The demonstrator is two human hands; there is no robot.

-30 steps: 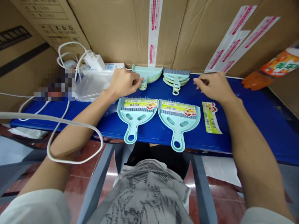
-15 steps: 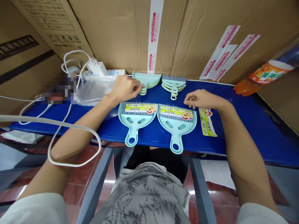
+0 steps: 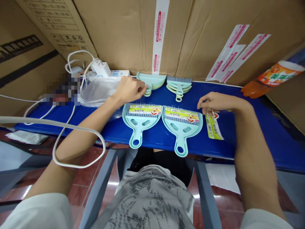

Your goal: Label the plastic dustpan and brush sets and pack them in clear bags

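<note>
Two light-green dustpans lie side by side on the blue table: a left dustpan (image 3: 137, 128) and a right dustpan (image 3: 179, 135). Each carries a small brush with grey bristles and a yellow-green label across it. My left hand (image 3: 132, 89) is curled closed beside the stack of dustpans (image 3: 154, 79), with nothing visible in it. My right hand (image 3: 218, 101) hovers at the top end of a loose label card (image 3: 213, 128), its fingers loosely bent and apart. Whether the fingertips touch the card I cannot tell.
A stack of small brushes (image 3: 178, 87) sits at the back by the cardboard box (image 3: 133, 35). Clear plastic bags (image 3: 100, 92) and a white charger (image 3: 102, 68) are at left. A white cable (image 3: 78, 127) loops across my left arm. An orange drink bottle (image 3: 269, 78) lies at right.
My right hand has moved right, from above the right dustpan's corner to the upper end of the loose label card. My left hand stays in place. The view has shifted slightly.
</note>
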